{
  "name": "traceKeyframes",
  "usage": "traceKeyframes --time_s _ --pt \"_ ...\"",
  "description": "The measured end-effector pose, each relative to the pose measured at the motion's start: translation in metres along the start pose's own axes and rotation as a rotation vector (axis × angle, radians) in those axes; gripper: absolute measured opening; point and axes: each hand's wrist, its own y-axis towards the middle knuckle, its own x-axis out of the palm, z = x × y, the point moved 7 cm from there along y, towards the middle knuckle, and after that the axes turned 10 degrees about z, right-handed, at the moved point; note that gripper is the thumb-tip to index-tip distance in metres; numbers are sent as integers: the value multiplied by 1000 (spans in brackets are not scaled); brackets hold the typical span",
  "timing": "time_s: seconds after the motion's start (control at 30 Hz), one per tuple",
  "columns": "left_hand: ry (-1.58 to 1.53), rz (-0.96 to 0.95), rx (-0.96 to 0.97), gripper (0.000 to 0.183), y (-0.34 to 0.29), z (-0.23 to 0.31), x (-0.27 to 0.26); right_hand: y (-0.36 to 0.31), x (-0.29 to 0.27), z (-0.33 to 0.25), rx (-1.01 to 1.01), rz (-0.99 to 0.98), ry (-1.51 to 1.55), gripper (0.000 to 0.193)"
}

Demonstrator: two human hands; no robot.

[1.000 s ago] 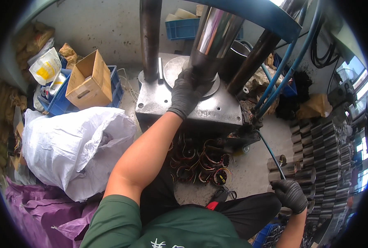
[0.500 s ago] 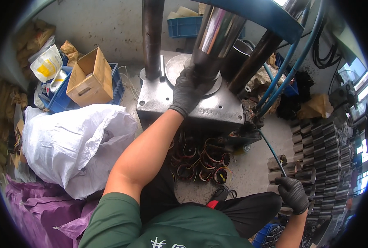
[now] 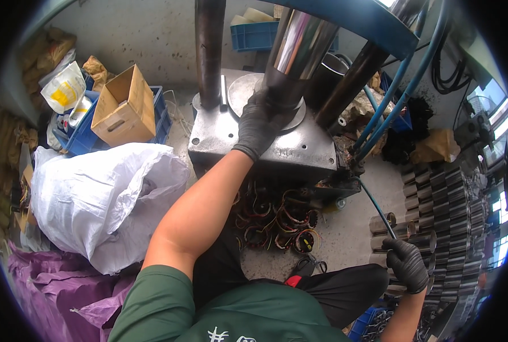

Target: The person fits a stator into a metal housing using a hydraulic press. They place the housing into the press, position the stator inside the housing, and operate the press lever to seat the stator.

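Note:
My left hand, in a black glove, is closed around the lower part of a dark metal cylinder on the press. This cylinder stands on a round metal plate, directly beneath the shiny press ram. The glove hides part of where cylinder and plate meet. Low on the right, my gloved right hand is wrapped round the end of a long thin lever, which runs up to the right side of the press base.
Several wired copper coils lie on the floor below the press, with scissors nearby. Stacked metal cylinders line the right. Blue hoses hang beside the press. A white sack and a cardboard box sit left.
My right hand has shifted slightly to the right with the lever's end. My left hand stays in place on the cylinder.

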Motion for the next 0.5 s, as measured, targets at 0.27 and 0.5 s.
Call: traceKeyframes --time_s 0.27,0.5 --pt "721 -40 309 49 -10 27 11 0 -1 -1 -8 1 5 28" --pt "760 -95 168 76 -2 10 4 1 -5 5 102 56 124 27"
